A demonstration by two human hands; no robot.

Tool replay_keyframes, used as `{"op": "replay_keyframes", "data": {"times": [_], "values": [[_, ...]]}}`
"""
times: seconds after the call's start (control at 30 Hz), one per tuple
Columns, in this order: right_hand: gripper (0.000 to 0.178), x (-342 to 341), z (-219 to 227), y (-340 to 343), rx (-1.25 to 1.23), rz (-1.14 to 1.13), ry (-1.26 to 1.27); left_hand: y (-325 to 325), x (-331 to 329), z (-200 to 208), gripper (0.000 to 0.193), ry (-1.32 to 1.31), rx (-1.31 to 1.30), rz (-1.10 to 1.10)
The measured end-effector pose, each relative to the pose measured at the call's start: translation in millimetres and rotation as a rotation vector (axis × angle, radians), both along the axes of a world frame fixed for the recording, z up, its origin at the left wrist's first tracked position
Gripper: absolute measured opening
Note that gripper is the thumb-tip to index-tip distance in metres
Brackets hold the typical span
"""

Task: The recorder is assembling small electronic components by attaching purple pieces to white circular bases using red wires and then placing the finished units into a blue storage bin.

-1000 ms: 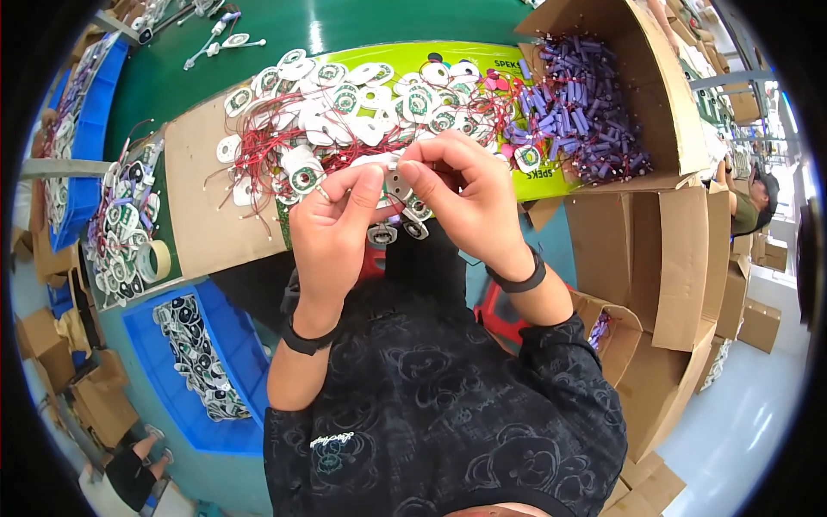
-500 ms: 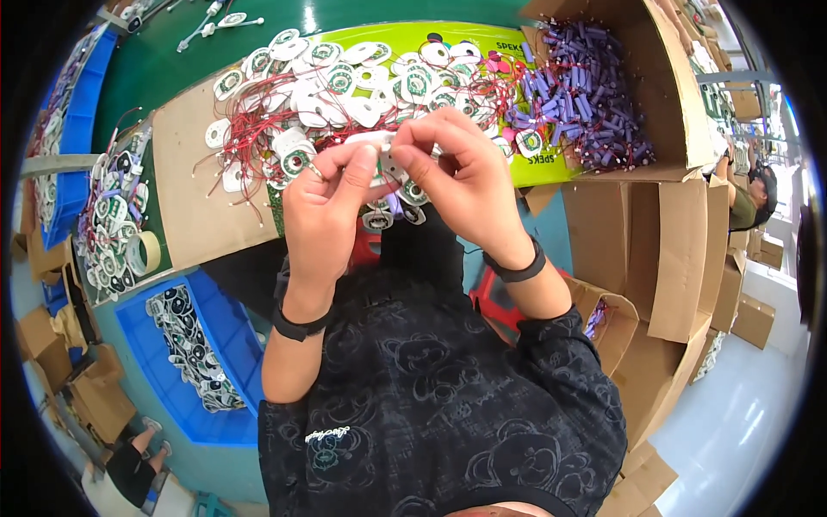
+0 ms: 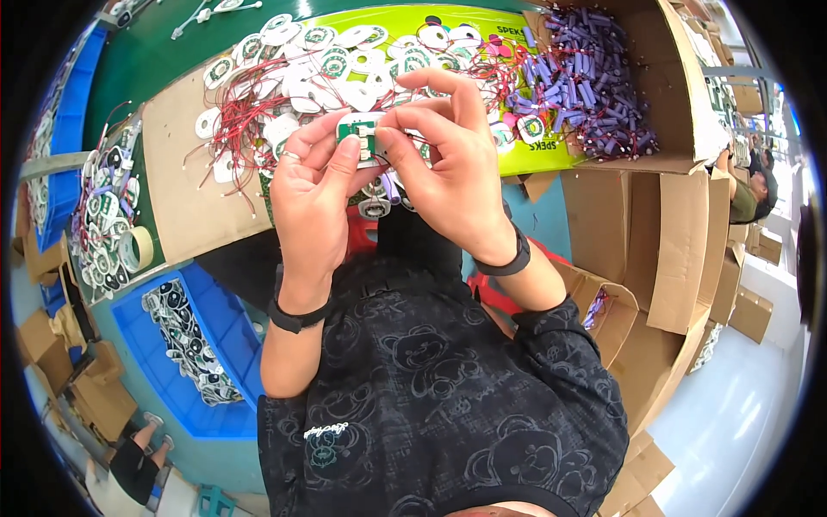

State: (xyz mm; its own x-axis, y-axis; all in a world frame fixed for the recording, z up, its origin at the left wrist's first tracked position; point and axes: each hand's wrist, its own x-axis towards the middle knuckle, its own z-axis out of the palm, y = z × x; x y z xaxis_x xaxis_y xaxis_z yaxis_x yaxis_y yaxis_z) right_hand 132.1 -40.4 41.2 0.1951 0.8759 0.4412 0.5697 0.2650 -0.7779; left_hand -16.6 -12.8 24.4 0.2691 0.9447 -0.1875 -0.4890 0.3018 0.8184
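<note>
Above the table's front edge, a white disc-shaped part with a green circuit board and small white connectors (image 3: 362, 131) is held up between both hands. My left hand (image 3: 317, 194) pinches its left side between thumb and fingers. My right hand (image 3: 450, 177) has thumb and index finger closed at its right side, by the connectors; whether a wire is pinched there is too small to tell. Behind the hands lies a pile of white round parts with green boards and red wires (image 3: 345, 65). Just below the hands, another round part (image 3: 374, 208) lies by a purple cylinder.
A cardboard box of purple cylindrical cells with wires (image 3: 581, 86) stands at the right. Flat cardboard (image 3: 194, 185) covers the table's left, beside a tape roll (image 3: 136, 249) and more round parts. A blue bin (image 3: 142, 327) sits lower left. Other people are further off.
The part has tipped so its green board and connectors now show. Both hands have shifted slightly left, and some right-hand fingers have lifted and spread.
</note>
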Motion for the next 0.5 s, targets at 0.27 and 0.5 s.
{"op": "replay_keyframes", "data": {"times": [0.27, 0.5], "values": [[0.01, -2, -5, 3, 0.062, 0.007, -0.051, -2, 1, -3, 0.029, 0.078, 0.076, 0.036], [0.01, -14, -5, 9, 0.032, -0.034, 0.005, 0, 2, -7, 0.029, 0.18, 0.229, 0.119]]}}
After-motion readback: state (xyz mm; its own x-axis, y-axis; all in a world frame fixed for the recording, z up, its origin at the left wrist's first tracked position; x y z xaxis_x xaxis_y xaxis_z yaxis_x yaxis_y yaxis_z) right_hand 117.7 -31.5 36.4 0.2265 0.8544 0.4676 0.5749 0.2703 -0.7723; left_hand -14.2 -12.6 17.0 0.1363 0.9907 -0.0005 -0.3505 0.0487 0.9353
